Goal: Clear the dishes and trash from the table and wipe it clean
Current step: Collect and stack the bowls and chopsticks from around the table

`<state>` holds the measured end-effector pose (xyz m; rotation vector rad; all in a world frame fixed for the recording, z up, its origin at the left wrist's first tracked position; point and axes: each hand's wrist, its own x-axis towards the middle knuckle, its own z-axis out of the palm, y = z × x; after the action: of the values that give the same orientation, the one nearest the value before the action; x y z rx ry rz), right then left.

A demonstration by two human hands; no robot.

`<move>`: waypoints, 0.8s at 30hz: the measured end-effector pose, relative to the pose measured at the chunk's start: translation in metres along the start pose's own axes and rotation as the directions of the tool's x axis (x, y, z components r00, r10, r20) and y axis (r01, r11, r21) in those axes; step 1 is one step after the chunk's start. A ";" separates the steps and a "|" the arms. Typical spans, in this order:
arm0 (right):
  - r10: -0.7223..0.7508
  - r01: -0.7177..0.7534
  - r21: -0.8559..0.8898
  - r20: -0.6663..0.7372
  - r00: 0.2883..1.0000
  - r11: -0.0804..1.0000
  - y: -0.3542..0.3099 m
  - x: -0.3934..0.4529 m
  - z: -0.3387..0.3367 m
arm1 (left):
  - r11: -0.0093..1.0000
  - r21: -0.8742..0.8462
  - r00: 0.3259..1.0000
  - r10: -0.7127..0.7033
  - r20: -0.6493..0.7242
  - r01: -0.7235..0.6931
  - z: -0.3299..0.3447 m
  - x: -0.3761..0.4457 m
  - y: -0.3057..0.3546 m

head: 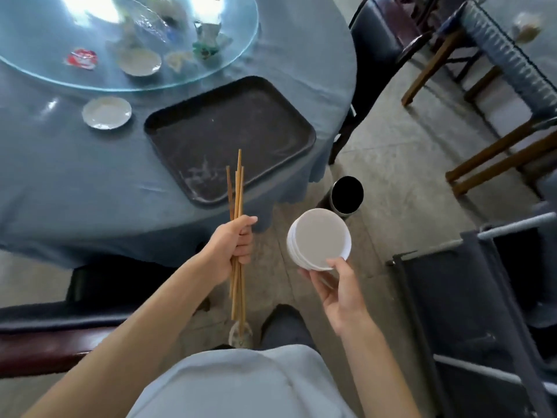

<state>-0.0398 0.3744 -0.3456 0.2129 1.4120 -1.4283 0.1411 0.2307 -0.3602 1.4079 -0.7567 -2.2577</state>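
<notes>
Round counter under a blue cloth, round glass turntable strewn with trash, black rectangular plastic tray near the edge, left hand, fingers curled round a bundle of wooden chopsticks, right hand pinching a stack of small white plates above the floor, white saucer beside the tray

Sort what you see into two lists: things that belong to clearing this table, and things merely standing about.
Part of the job: chopsticks in the left hand; stacked plates in the right hand; tray; small plate; red wrapper.

Standing about: chairs; dark bin.
</notes>
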 end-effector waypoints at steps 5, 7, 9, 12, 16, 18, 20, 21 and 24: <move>0.078 -0.052 -0.169 0.151 0.986 0.984 -0.032 0.070 0.080 | 0.984 -0.165 0.983 0.036 -0.180 -0.066 -0.035 0.030 0.042; 0.117 -0.061 -0.255 0.210 0.971 0.965 -0.041 0.104 0.118 | 0.973 -0.203 0.963 0.056 -0.264 -0.112 -0.050 0.049 0.060; 0.168 -0.069 -0.340 0.273 0.947 0.938 -0.050 0.137 0.158 | 0.948 -0.263 0.935 0.081 -0.344 -0.179 -0.063 0.066 0.077; 0.277 -0.092 -0.488 0.322 0.905 0.868 -0.063 0.178 0.218 | 0.908 -0.339 0.883 0.069 -0.463 -0.248 -0.076 0.085 0.101; 0.406 -0.089 -0.649 0.357 0.841 0.755 -0.069 0.223 0.295 | 0.863 -0.386 0.824 0.059 -0.564 -0.327 -0.097 0.105 0.130; 0.450 -0.063 -0.723 0.358 0.818 0.688 -0.066 0.235 0.326 | 0.849 -0.389 0.782 0.044 -0.622 -0.357 -0.107 0.109 0.140; 0.475 -0.041 -0.757 0.366 0.801 0.653 -0.061 0.247 0.356 | 0.838 -0.384 0.734 0.030 -0.678 -0.388 -0.121 0.113 0.150; 0.482 -0.037 -0.766 0.366 0.796 0.642 -0.056 0.253 0.370 | 0.833 -0.381 0.714 0.024 -0.699 -0.401 -0.130 0.115 0.155; 0.494 -0.031 -0.787 0.356 0.793 0.616 -0.038 0.266 0.407 | 0.822 -0.376 0.683 0.021 -0.730 -0.427 -0.155 0.122 0.168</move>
<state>0.0337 -0.1042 -0.4031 -0.4813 1.2825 -0.4620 0.2336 -0.0080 -0.3970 1.5852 -0.0321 -1.3609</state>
